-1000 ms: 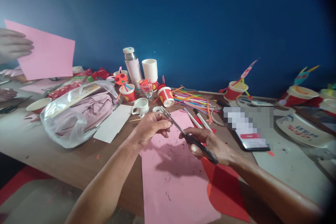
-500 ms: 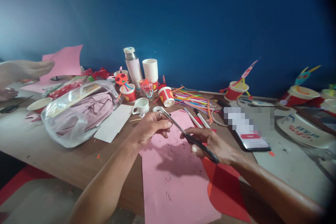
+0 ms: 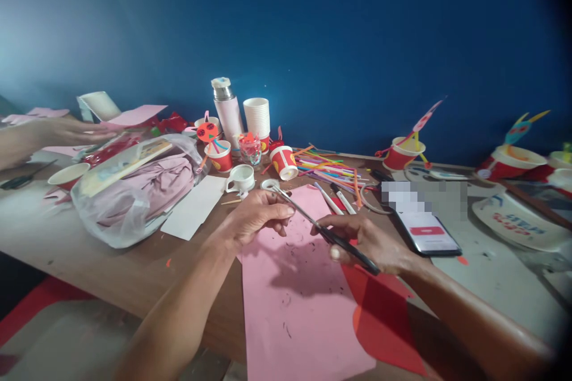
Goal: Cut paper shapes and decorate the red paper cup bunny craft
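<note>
My right hand [image 3: 361, 238] grips a pair of black-handled scissors [image 3: 346, 245] whose metal blades point up and left. The fingers of my left hand [image 3: 261, 214] are pinched together close to the blades; whatever they hold is too small or hidden to tell. Below both hands lies a pink sheet [image 3: 308, 333] with several small dark scraps scattered over it. A red paper piece [image 3: 386, 327] with a curved edge sits partly beside and under the pink sheet on the right.
At the back stand a thermos [image 3: 229, 116], stacked paper cups [image 3: 257, 119] and a white mug [image 3: 241, 179]. Colourful pipe cleaners [image 3: 322, 169] lie behind two pens. A plastic bag [image 3: 138, 202] is on the left, a phone [image 3: 426, 232] on the right. Another person's hand [image 3: 58, 134] reaches in far left.
The other person's hand has lowered the pink sheet, which now lies flatter and further right. My right hand has shifted slightly right with the scissors; my left hand has barely moved.
</note>
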`<state>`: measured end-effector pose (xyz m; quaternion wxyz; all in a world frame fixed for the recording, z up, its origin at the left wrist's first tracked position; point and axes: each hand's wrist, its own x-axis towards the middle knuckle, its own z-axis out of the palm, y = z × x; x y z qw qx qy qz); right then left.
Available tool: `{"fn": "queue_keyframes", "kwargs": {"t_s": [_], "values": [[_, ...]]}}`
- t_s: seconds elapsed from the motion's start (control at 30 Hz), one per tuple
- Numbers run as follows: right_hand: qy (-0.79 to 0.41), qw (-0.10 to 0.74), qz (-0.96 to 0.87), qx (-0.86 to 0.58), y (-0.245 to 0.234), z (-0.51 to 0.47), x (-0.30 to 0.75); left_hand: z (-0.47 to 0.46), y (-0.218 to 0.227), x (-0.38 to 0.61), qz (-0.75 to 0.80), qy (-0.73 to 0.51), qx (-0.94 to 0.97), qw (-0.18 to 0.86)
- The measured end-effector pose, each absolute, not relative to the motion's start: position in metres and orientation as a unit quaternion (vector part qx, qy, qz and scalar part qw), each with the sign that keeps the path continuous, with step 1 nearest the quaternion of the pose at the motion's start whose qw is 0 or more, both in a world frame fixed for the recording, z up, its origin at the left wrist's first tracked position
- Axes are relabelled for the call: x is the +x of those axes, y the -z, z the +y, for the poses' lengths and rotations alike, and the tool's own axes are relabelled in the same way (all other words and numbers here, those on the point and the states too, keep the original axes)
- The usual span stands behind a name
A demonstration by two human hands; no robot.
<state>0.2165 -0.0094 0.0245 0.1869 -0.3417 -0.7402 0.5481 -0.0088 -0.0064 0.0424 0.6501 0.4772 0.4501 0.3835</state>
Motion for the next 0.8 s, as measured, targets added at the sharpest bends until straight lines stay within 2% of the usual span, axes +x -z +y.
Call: {"fn": "queue_keyframes", "kwargs": {"t_s": [0.4, 0.8], "values": [[-0.537, 0.18, -0.737, -0.37, -0.025, -0.004, 0.222, -0.005, -0.039, -0.01, 0.444, -0.371, 0.483, 0.657], [-0.536, 0.309, -0.66, -0.426, -0.008, 0.017, 0.227, -0.001, -0.025, 0.002, 0.474, -0.401, 0.461, 0.634]]}}
